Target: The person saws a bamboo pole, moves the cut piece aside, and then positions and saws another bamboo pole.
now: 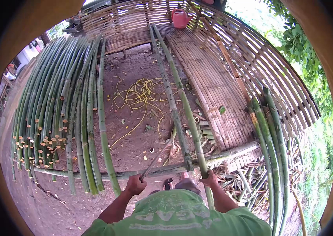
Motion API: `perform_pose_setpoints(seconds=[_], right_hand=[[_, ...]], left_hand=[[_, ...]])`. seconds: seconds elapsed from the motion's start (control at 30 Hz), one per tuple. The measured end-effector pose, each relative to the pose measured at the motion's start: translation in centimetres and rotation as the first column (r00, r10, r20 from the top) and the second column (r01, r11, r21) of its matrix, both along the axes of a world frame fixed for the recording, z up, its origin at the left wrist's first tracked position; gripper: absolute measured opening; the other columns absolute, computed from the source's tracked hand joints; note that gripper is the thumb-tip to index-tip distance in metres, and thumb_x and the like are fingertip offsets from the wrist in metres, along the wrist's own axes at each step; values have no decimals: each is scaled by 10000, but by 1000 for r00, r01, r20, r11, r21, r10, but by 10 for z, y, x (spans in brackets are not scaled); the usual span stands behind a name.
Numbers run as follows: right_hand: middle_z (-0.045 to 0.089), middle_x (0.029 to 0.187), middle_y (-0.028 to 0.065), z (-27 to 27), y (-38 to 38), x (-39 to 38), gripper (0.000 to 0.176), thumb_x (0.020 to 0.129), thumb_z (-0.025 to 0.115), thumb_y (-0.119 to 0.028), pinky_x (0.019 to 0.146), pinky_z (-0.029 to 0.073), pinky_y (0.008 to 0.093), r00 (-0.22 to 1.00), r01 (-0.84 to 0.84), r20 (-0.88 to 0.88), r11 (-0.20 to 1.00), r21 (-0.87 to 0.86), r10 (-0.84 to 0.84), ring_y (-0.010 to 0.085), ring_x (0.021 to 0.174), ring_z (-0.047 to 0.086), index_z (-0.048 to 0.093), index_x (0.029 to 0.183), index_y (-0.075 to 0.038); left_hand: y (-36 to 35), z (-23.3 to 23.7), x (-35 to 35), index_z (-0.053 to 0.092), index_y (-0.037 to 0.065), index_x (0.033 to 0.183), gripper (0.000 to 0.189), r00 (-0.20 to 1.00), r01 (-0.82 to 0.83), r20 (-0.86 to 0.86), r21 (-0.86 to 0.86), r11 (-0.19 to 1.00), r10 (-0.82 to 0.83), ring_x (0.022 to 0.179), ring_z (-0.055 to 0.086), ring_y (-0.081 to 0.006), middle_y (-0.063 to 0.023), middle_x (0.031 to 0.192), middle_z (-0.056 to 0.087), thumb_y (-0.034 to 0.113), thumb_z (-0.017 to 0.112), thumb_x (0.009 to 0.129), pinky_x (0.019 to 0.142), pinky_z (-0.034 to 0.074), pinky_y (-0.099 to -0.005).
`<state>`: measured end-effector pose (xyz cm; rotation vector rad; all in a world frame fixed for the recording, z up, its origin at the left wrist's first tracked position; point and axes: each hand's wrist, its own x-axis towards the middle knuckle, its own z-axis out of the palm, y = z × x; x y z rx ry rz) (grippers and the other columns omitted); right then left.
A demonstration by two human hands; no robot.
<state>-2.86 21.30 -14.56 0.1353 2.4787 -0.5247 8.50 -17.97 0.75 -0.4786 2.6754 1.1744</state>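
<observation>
My left hand [135,185] is closed round the handle of a long dark tool [154,161], which points up and away over the ground. My right hand [209,179] grips a green bamboo pole [188,114] near its close end. That pole runs forward to the bamboo bench and passes over a crosswise pole [166,170]. Just left of it lies another bamboo pole [170,98], its near end by my feet. My fingers partly hide the tool's handle.
Many cut bamboo poles [48,102] lie at the left. A tangled yellow hose [141,94] is on the ground ahead. A slatted bamboo bench [213,86] with a red watering can [180,18] stands beyond. More poles [270,145] lean at the right above bamboo scraps [249,185].
</observation>
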Motion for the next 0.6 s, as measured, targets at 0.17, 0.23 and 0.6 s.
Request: perform_pose_setpoints(seconds=[0.17,0.23,0.6], right_hand=[[658,967,183,24,22,33,797,514,839,-428,817,517,376,947,157,301,980,-120,-115,280,900,645,583,1119,22],[662,958,198,21,10,34,675,552,809,-372,777,534,380,968,69,239,996,61,-82,298,894,657,596,1052,28],[645,980,218,-12,-1,23,720,604,758,-545,833,487,416,978,194,102,968,-159,-180,331,958,624,606,1050,0]], left_hand=[[-3,7,5,513,-6,678,225,998,-7,-66,-14,1000,6,520,545,-346,-207,579,528,195,605,724,526,434,-409],[3,21,9,500,-3,669,233,999,-20,-45,-13,1000,20,493,529,-322,-192,568,524,191,616,725,506,426,-394],[22,9,-34,457,18,625,435,963,267,-39,44,963,-265,475,366,-142,-77,491,398,290,780,727,455,349,-332]])
